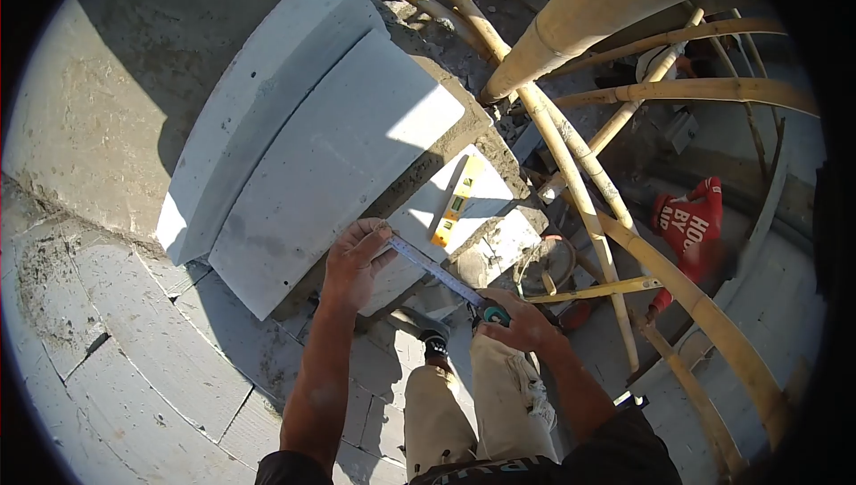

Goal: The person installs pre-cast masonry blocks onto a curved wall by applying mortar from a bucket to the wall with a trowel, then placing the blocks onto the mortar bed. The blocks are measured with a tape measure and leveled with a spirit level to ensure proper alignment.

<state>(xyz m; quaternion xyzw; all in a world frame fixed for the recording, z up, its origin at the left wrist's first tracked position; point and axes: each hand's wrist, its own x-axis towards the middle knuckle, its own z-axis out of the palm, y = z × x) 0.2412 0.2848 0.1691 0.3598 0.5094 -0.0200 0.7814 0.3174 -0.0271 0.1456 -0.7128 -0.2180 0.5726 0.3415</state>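
Observation:
A tape measure [437,272] is stretched between my two hands, its blade pulled out in a slant. My left hand [358,251] pinches the blade's free end, over the edge of the pale stone steps. In my right hand [520,320] sits the dark and teal case, fingers wrapped round it. Just beyond the blade a yellow spirit level [457,200] lies on a white slab [481,184]. Left of that are a large pale step block [343,142] and a curved block [267,84] behind it.
Bamboo poles [571,155] cross on the right, and a thick one [571,30] stands close to me. Below, a person in a red top [691,226] is on the right. Block paving [152,333] spreads at left. A yellow bar [597,290] lies near my right hand.

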